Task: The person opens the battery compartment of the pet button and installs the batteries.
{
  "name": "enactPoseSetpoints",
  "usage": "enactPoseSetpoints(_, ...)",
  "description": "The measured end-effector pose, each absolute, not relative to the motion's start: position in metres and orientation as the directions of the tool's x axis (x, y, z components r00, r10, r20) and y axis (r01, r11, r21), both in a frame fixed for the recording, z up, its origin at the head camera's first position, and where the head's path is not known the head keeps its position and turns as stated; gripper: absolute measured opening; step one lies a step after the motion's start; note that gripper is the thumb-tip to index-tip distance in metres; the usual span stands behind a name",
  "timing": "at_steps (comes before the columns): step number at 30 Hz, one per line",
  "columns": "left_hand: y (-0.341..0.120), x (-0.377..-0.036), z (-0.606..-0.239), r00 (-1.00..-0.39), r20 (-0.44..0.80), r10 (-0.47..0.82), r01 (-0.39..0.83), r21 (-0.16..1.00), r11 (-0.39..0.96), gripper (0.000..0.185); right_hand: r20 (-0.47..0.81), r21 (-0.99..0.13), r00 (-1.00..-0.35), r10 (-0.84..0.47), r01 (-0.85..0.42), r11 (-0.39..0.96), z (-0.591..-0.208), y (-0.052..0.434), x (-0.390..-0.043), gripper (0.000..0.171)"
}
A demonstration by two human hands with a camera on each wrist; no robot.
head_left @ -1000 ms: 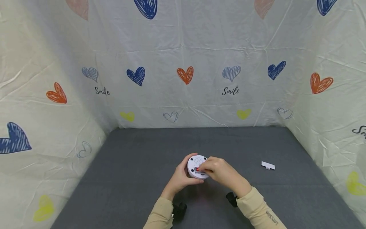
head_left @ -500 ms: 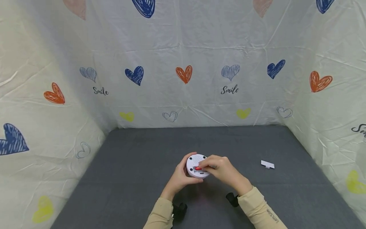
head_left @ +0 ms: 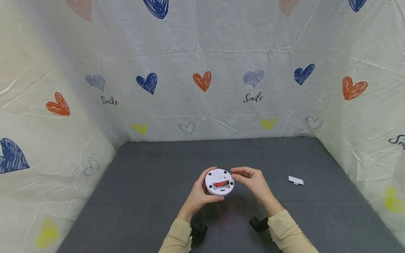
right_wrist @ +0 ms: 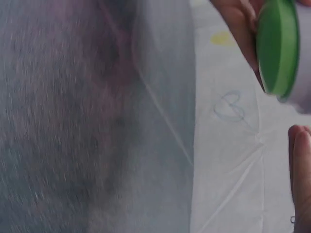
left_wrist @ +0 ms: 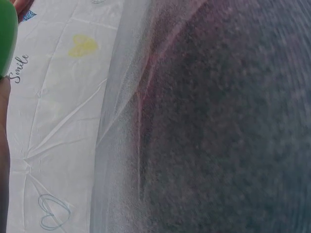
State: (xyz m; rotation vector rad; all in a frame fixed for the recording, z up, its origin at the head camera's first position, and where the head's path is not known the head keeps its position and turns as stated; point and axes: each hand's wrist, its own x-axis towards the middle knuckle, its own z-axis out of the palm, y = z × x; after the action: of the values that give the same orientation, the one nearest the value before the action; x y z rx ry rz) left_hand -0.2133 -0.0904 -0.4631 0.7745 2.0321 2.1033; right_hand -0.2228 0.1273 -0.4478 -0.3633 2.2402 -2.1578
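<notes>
Nearest cam: two beige sleeves, L (head_left: 177,237) and R (head_left: 286,233), each w/ a black wrist strap showing at the cuff.

L hand (head_left: 197,195) grasps a round white device (head_left: 219,182), fingers curled round its L edge and underside, held just above the grey counter (head_left: 142,196), roughly centre. Device is back side up: open battery slot w/ a red battery (head_left: 222,184) seated in it, speaker-hole pattern above the slot, small dark dots near the rim. R wrist view shows the device's other face is green (right_wrist: 277,46); L wrist view catches only a sliver of that green (left_wrist: 7,34) at frame edge.

R hand (head_left: 253,181) just beside the device's R edge, fingers loosely curled, fingertips (head_left: 235,172) near the rim; holds nothing visible. Contact w/ rim: can't tell.

Further R on counter, well apart from both hands: small white rectangular cover piece (head_left: 296,181), lying flat.

Far: white crinkled sheet backdrop (head_left: 202,42) on three sides, printed w/ hearts in orange, navy, yellow, pale outline, plus "Smile" script. Both wrist views mostly blurred grey counter surface and backdrop hem.
</notes>
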Motion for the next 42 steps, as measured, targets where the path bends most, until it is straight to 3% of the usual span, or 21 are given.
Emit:
enactPoseSetpoints(3, -0.090, -0.214, -0.462, -0.857, 0.280, 0.432, 0.261, 0.960, -0.104, 0.091, 0.066, -0.998, -0.978, -0.197, -0.068, 0.004, -0.449, 0.127, -0.223, 0.044)
enactPoseSetpoints(9, -0.089, -0.219, -0.472, -0.844, 0.308, 0.440, 0.272, 0.951, -0.145, 0.092, 0.036, -0.999, -0.966, -0.256, -0.027, -0.041, -0.450, 0.126, -0.224, 0.046)
enactPoseSetpoints(15, -0.089, -0.225, -0.487, -0.845, 0.307, 0.439, 0.269, 0.952, -0.148, 0.093, 0.083, -0.996, -0.968, -0.237, -0.087, 0.007, -0.447, 0.127, -0.221, 0.043)
enactPoseSetpoints(21, -0.089, -0.222, -0.481, -0.845, 0.299, 0.443, 0.255, 0.954, -0.157, 0.092, 0.168, -0.978, -0.948, -0.268, -0.194, 0.073, -0.436, 0.127, -0.215, 0.036)
enactPoseSetpoints(32, -0.086, -0.210, -0.463, -0.832, 0.293, 0.472, 0.257, 0.956, -0.140, 0.091, 0.118, -0.974, -0.950, -0.289, -0.167, 0.151, -0.432, 0.128, -0.222, 0.024)
enactPoseSetpoints(42, -0.081, -0.209, -0.460, -0.817, 0.336, 0.468, 0.309, 0.941, -0.137, 0.092, 0.089, -0.954, -0.970, -0.226, -0.148, 0.260, -0.423, 0.125, -0.218, 0.025)
